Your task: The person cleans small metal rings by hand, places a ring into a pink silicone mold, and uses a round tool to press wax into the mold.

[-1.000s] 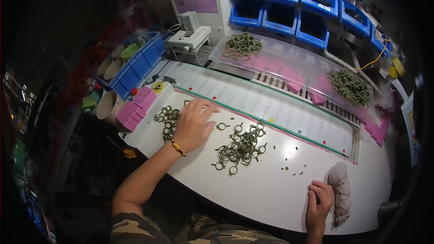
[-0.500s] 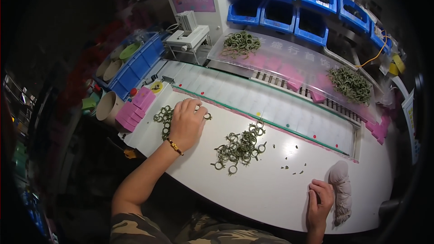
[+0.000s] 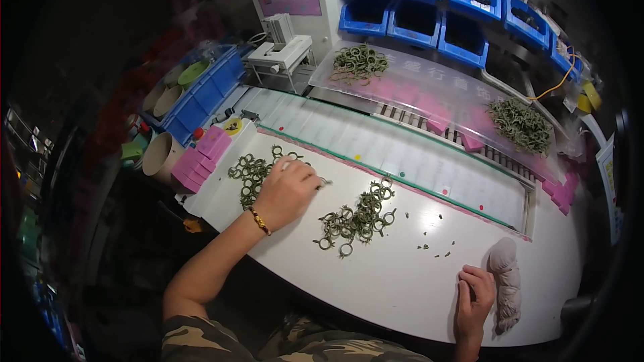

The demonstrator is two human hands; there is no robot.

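Note:
My left hand (image 3: 290, 191) reaches over the left part of the white worktop, fingers closed on a small green ring (image 3: 325, 182) that sticks out past the fingertips. Beneath and beside this hand lies a loose pile of green rings (image 3: 251, 177). A second pile of green rings (image 3: 355, 221), with small stems or prongs on them, sits in the middle of the worktop. On the right, my right hand (image 3: 476, 295) rests on the surface with fingers loosely bent and nothing visible in it. It lies against a rolled grey cloth pad (image 3: 508, 288).
A conveyor belt (image 3: 402, 167) with a green edge and coloured dots crosses behind the piles. Beyond it, a clear shelf (image 3: 429, 94) bears two more heaps of green pieces. Blue bins (image 3: 412, 23) stand at the back. Pink blocks (image 3: 201, 161) and a blue crate (image 3: 208, 94) are left. Tiny green bits (image 3: 424, 247) lie near the middle.
My left hand has moved right, away from the left pile, with a ring now showing at its fingertips. The belt's dots have shifted left. My right hand has stayed still.

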